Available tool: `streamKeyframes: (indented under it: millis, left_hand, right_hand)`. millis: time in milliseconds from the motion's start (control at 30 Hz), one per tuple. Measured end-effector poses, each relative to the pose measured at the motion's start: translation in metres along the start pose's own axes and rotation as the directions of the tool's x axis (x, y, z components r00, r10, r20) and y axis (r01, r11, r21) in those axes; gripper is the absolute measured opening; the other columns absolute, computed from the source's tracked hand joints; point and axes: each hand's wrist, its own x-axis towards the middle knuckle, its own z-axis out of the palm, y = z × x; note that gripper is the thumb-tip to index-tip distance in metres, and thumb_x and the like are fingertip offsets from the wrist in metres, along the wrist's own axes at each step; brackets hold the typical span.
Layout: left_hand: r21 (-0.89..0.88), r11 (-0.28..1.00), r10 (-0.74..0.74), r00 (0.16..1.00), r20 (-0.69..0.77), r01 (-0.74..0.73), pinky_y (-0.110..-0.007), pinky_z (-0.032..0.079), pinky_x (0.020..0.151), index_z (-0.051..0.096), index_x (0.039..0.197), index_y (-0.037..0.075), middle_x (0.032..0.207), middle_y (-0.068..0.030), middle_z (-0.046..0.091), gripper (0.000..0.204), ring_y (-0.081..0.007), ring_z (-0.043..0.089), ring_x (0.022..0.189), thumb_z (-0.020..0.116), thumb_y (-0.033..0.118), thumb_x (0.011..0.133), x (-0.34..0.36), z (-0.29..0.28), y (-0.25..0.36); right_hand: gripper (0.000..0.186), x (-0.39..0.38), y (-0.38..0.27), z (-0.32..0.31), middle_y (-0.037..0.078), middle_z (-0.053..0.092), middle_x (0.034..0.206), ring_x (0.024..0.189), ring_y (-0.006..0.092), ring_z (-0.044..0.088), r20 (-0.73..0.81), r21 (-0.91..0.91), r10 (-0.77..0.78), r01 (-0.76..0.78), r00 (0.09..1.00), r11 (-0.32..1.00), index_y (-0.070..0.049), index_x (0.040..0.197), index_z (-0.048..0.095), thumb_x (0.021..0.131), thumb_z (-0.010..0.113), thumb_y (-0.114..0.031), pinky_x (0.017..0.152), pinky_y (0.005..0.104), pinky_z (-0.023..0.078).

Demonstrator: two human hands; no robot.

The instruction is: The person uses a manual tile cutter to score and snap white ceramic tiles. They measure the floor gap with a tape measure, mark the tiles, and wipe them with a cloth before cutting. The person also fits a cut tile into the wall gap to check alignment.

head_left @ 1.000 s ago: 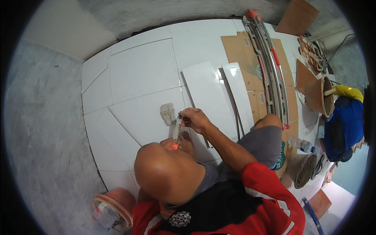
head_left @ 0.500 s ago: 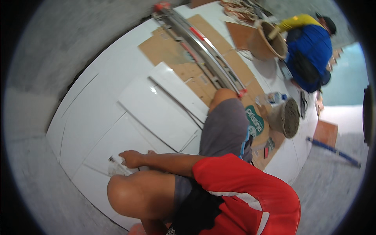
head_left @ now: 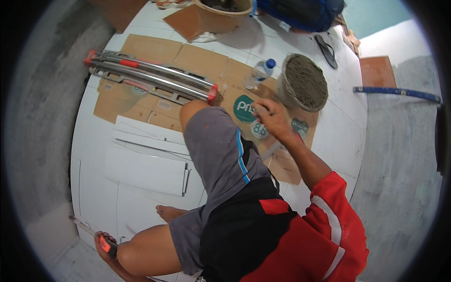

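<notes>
Low at the left, beside my bent knee, my left hand (head_left: pixel 103 254) is closed round a black and orange tape measure (head_left: pixel 109 245). Its blade (head_left: pixel 84 227) sticks out toward the wall. My right hand (head_left: pixel 271 117) hovers over the printed cardboard (head_left: pixel 159 49), right of my other knee, with its fingers curled together. Whatever the fingers pinch, if anything, is too small to name. White tiles (head_left: pixel 150 171) lie partly stacked on the white floor in front of me, left of my thigh.
A tile cutter (head_left: pixel 152 77) rests on the cardboard. A water bottle (head_left: pixel 260 74) stands near a bucket (head_left: pixel 283 89) of grey mortar. Farther off are a tub (head_left: pixel 225 21), a person in blue (head_left: pixel 305 14) and a sandal (head_left: pixel 326 51). A blue spirit level (head_left: pixel 399 92) lies at right.
The view has swung rightward. My right hand has left the tiles at the left and come over the cardboard. My left hand, hidden before, now shows with the tape measure.
</notes>
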Motion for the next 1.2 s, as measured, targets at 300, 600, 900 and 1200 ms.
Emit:
streamKeyframes:
  millis: [300,600,900,1200]
  left_hand:
    - [0.149,0.981,0.075,0.947,0.314,-0.127,-0.026,0.055,0.066,0.063,0.107,0.010,0.093,-0.0033,0.067,0.027,-0.0121,0.065,0.077,0.056,0.036,0.104,0.089,0.116,0.148]
    - [0.427,0.780,0.179,0.817,0.548,-0.458,-0.027,0.048,0.061,0.063,0.100,0.004,0.080,-0.0041,0.060,0.032,-0.0128,0.056,0.066,0.059,0.035,0.099,0.048,0.306,0.189]
    - [0.474,0.807,0.093,0.869,0.486,-0.352,-0.027,0.050,0.058,0.065,0.096,0.003,0.075,-0.0058,0.062,0.032,-0.0134,0.060,0.062,0.059,0.034,0.099,0.061,0.293,0.148]
    - [0.456,0.878,0.025,0.965,0.263,-0.147,-0.028,0.049,0.051,0.063,0.097,0.005,0.075,-0.0054,0.062,0.034,-0.0136,0.059,0.059,0.058,0.038,0.098,0.111,0.196,0.095]
  right_hand:
    - [0.023,-0.092,0.188,-0.057,0.022,0.071,0.088,0.087,0.0444,0.068,-0.030,-0.568,0.265,-0.235,0.964,0.789,-0.004,0.100,0.065,0.089,0.068,-0.025,0.075,0.0503,0.053]
    - [0.019,-0.060,0.154,-0.014,0.025,0.070,0.092,0.091,0.0469,0.066,0.231,-0.697,0.314,-0.069,0.921,0.714,-0.006,0.099,0.065,0.088,0.065,-0.022,0.078,0.0547,0.051]
    - [0.014,0.018,0.210,0.024,0.005,0.071,0.086,0.081,0.0134,0.064,0.446,0.128,0.339,-0.434,0.828,0.892,0.004,0.093,0.071,0.085,0.068,-0.007,0.072,0.0319,0.051]
    - [0.068,0.045,0.175,0.038,0.022,0.063,0.135,0.120,0.0321,0.063,0.348,-0.290,0.606,-0.533,0.715,0.795,0.004,0.136,0.060,0.098,0.049,-0.052,0.100,0.0385,0.050]
